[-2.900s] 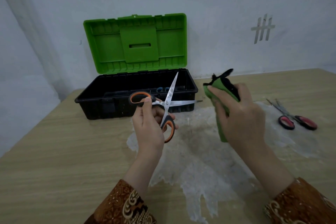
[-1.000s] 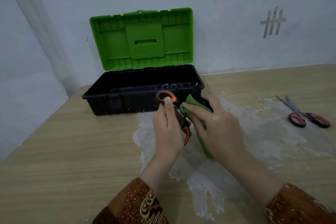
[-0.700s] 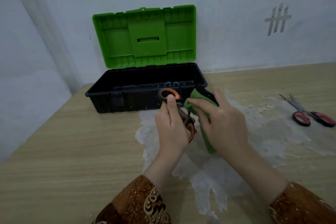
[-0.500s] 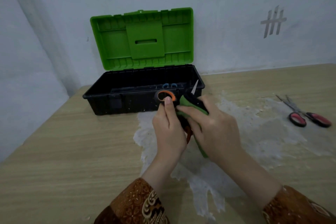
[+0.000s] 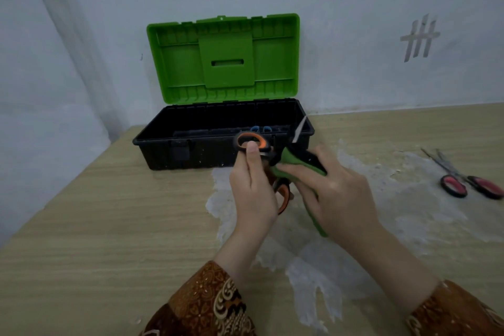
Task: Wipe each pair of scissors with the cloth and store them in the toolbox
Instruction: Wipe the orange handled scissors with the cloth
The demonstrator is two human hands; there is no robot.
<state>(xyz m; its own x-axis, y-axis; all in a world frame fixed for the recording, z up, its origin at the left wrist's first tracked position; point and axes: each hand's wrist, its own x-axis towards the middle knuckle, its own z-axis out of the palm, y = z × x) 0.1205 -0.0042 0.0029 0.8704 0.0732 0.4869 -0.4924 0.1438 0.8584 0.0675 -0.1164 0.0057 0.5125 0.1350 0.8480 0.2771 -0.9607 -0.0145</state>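
While the left hand (image 5: 252,194) grips the orange-handled steel scissors (image 5: 252,143), the right hand (image 5: 336,194) clutches a green cloth (image 5: 290,161), seemingly around the blades, near the black plastic toolbox (image 5: 191,153).

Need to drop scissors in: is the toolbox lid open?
Open: the green lid stands upright behind the black toolbox, interior exposed.

green lid (image 5: 223,57), black toolbox (image 5: 191,153), green cloth (image 5: 291,162)

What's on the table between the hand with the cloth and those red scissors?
In the head view, only the whitish plastic sheet spread on the table lies between the right hand and the red scissors.
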